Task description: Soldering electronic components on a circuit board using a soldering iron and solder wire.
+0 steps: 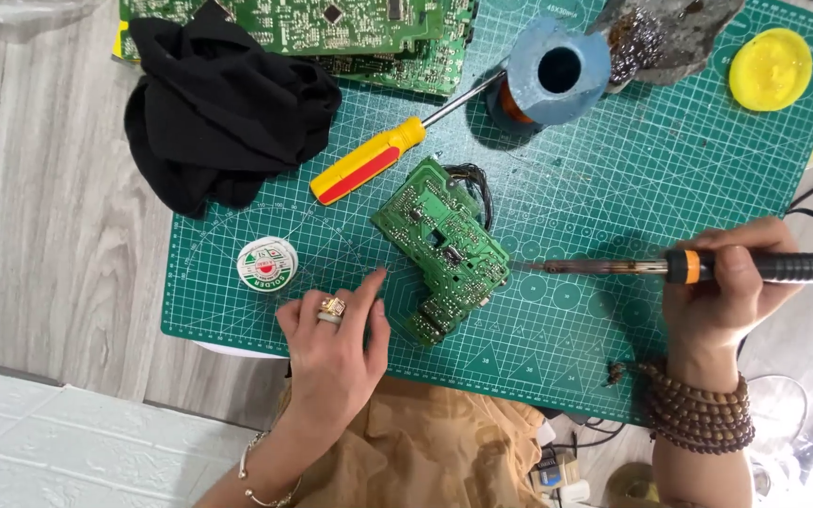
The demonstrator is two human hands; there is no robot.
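On a green cutting mat [566,310] over the counter, seen from the head camera: right hand [722,292] closed around a soldering iron [708,267], tip levelled just beside the edge of a small green circuit board [442,246]. Left hand [336,343] open, fingers spread, flat on the mat near the board's lower corner, holding nothing. Board unclamped, so likely to slide under the tip; hot barrel close to bare fingers, with a black cloth [218,108] and screwdriver [378,158] well behind.
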